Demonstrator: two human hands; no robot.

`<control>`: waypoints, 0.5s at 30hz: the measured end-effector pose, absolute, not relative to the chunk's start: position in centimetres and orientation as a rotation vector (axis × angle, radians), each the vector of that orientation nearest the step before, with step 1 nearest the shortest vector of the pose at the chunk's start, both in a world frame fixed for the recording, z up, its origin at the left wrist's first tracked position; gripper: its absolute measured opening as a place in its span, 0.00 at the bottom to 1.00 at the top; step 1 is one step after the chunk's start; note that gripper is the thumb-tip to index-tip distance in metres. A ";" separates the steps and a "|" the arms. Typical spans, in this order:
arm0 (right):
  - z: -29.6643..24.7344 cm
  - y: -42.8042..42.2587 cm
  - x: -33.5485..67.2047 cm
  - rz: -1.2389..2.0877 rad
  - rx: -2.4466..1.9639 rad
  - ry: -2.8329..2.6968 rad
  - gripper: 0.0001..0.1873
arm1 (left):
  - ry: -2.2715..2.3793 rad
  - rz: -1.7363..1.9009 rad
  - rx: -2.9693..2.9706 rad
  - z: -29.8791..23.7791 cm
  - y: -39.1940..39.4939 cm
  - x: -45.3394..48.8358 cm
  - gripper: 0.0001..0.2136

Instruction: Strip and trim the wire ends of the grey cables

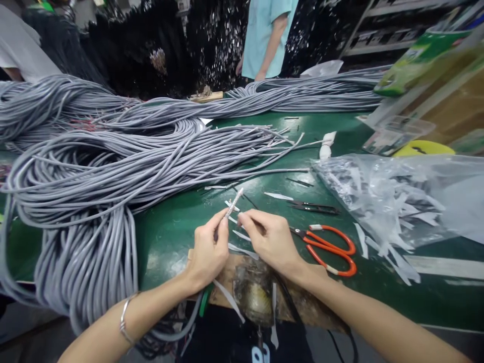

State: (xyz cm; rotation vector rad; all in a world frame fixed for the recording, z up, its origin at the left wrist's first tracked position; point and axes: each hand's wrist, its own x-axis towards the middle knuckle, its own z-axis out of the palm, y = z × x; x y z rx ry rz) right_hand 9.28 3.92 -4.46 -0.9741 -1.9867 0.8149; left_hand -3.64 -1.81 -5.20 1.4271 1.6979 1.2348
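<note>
My left hand [210, 247] is closed around a grey cable, whose pale, braided-looking end [235, 201] sticks up past the thumb and index finger. My right hand [270, 239] is pinched just to the right of that end; whatever its fingertips hold is too small to make out. Thin white strips [242, 236] lie on the green table [166, 242] under and between the hands. Beside my right hand rest scissors with orange handles [342, 232], and beyond them dark thread snips [315, 207].
Large bundles of grey cable [151, 166] cover the left and back. A clear plastic bag [401, 191] of white scraps lies on the right, near a yellow item [423, 148]. Below my hands a metal device [253, 292] sits at a wooden board [302, 302]. A person [266, 38] stands behind the table.
</note>
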 end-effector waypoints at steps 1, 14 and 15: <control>-4.5 3.8 9.2 0.799 -0.967 -2.016 0.19 | 1.693 1.241 1.419 -5.3 -1.8 -3.6 0.17; -5.0 3.9 9.1 0.808 -0.941 -2.050 0.21 | 1.703 1.263 1.470 -5.5 -1.8 -3.6 0.17; -5.1 3.9 9.1 0.799 -0.938 -2.048 0.21 | 1.706 1.267 1.474 -5.5 -1.8 -3.6 0.17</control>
